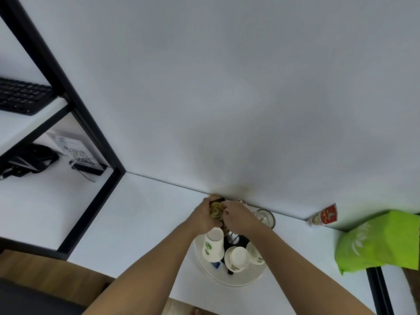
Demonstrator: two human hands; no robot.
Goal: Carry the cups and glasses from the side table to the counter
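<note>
At six o'clock, nearest the camera, two bare forearms are stretched forward over a white table top (pixel 141 212). Just beyond them a round white tray (pixel 229 280) is seen, and three white paper cups with green leaf prints are stood upside down on it: one (pixel 213 245) at nine o'clock, one (pixel 236 258) at six, one (pixel 255 253) at three. A dark holder (pixel 236 241) is glimpsed between them. Past the tray, both hands are brought together on a small yellowish glass (pixel 216 210), lifted close to the wall. The left hand (pixel 203 218) is curled round the glass from its nine o'clock side; the right hand (pixel 236 218) is pinching it at the rim from three o'clock. A clear empty glass (pixel 264 217) is stood just beside the right wrist, at two o'clock from the tray. Farther off at three o'clock, a small red-and-white packet (pixel 322 215) is leaned at the wall and a lime-green bag (pixel 377 242) is laid beside it. Far at nine o'clock, a black-framed shelf (pixel 68 98) is seen with a keyboard (pixel 22 96) on it.
</note>
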